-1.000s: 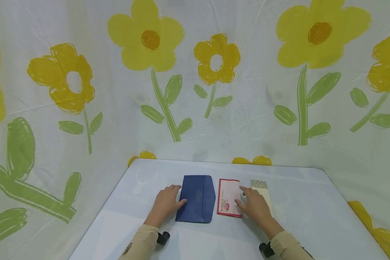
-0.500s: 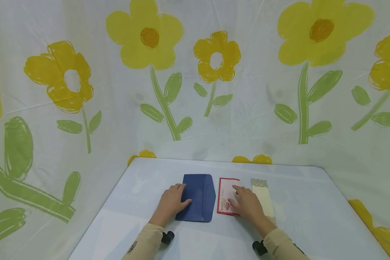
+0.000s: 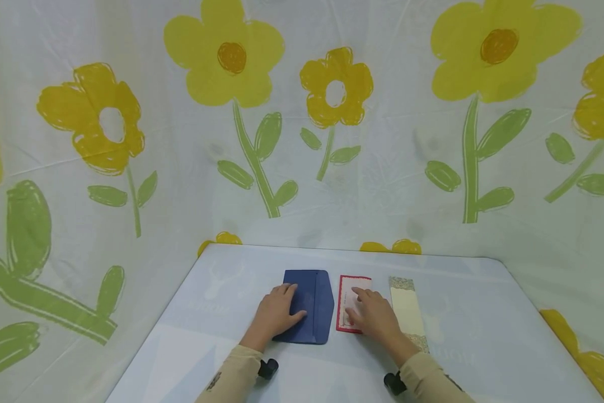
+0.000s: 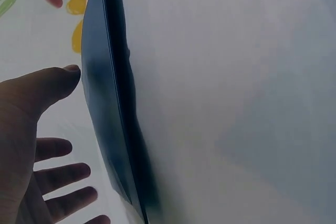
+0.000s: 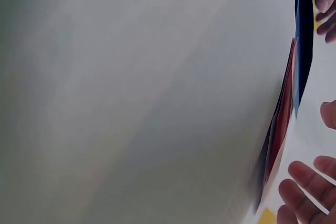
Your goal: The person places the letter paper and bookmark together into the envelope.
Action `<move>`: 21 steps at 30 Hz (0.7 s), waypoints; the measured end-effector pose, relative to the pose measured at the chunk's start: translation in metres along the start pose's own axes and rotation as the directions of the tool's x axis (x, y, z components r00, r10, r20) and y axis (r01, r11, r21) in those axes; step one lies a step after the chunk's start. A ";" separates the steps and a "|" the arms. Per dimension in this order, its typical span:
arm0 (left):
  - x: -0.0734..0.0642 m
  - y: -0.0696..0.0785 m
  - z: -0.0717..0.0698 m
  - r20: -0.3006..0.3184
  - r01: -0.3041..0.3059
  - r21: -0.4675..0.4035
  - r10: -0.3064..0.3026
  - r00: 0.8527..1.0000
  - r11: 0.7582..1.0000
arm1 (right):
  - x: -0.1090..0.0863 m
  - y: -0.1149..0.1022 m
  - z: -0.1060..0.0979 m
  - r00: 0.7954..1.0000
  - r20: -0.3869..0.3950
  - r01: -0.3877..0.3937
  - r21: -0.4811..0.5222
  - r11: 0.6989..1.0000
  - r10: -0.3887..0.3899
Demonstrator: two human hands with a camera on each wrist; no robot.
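Note:
A dark blue envelope (image 3: 324,308) lies on the table with its flap to the right. My left hand (image 3: 276,310) hovers over its left half, thumb and fingers spread. In the left wrist view a gap shows between that thumb and the envelope (image 4: 102,77). To the envelope's right lies a folded card (image 3: 346,288) with a red edge and a pale printed front. Above the card is my right hand (image 3: 376,318), fingers loosely bent and nothing in them. The right wrist view shows the card (image 5: 282,124) slightly raised in layers, apart from the fingers.
Right of the card lies a cream paper strip (image 3: 406,308) with patterned ends, partly behind the right wrist. The white table (image 3: 221,313) ends at a flower-printed curtain (image 3: 302,212). A small black camera (image 3: 268,369) sits on the left wrist, another (image 3: 394,384) on the right.
My left hand has moved right, further over the envelope. My right hand has moved left from the strip to over the card, uncovering more of the strip. The papers lie where they were.

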State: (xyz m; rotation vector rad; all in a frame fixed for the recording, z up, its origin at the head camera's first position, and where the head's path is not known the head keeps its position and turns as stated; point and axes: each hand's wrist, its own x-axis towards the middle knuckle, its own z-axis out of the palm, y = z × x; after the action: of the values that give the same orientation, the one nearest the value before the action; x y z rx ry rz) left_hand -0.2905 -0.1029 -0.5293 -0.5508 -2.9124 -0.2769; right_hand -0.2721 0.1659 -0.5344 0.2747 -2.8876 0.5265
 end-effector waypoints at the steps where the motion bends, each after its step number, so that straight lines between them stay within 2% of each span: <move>1: 0.001 0.001 0.000 0.005 0.001 0.002 -0.001 1.000 1.000 | 0.000 -0.001 0.000 1.000 0.000 0.000 0.002 1.000 0.000; 10: 0.007 0.014 0.004 0.045 0.022 -0.003 -0.022 0.999 1.000 | 0.003 -0.009 0.005 0.999 -0.023 0.036 0.025 0.999 -0.035; 16: 0.011 0.018 0.009 0.069 0.053 -0.023 -0.052 0.996 0.998 | 0.004 -0.013 0.007 0.999 -0.012 0.052 0.020 0.998 -0.051; 21: 0.012 0.022 0.010 0.106 0.089 -0.071 -0.081 0.991 0.994 | 0.005 -0.017 0.007 0.996 -0.029 0.083 0.015 0.996 -0.083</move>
State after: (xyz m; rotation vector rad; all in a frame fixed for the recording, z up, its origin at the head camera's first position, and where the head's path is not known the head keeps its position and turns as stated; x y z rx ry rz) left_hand -0.2945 -0.0767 -0.5339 -0.4659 -3.0409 -0.3822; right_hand -0.2743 0.1472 -0.5340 0.3848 -2.8315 0.5352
